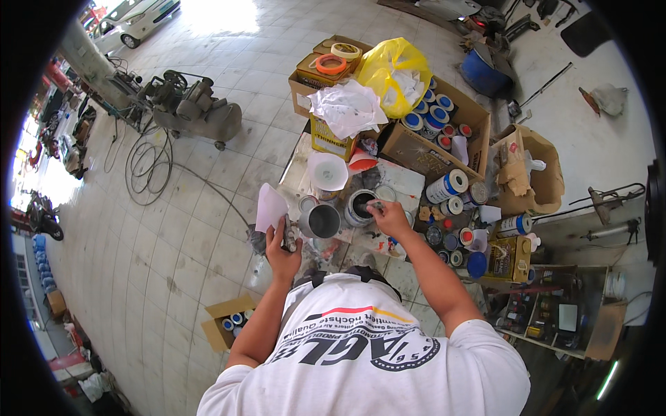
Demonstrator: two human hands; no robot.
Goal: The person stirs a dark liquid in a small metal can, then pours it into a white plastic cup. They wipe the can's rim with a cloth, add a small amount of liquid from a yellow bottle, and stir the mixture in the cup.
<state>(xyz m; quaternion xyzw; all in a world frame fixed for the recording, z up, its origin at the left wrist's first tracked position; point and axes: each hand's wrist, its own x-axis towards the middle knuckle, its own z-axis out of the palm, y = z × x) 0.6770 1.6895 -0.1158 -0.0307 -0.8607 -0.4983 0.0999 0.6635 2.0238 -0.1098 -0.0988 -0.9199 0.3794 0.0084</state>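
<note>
My left hand [282,258] is closed around a metallic body that looks like a spray gun [291,238]; an open grey cup [322,221] sits right beside it. A pale paper sheet or cone [271,206] stands up just above these fingers. My right hand [393,220] is over the rim of an open paint can [358,217] with dark contents, its fingers pinched on something small and dark that I cannot make out. Behind the grey cup, a white paper cone [328,171] rests in the top of a container.
The paint-stained work surface [406,182] bears several cans and jars on the right. At the back are a thinner tin [329,141], a yellow plastic bag [397,69] and a carton of cans [406,148]. An air compressor [198,111] with a coiled hose [149,173] stands left.
</note>
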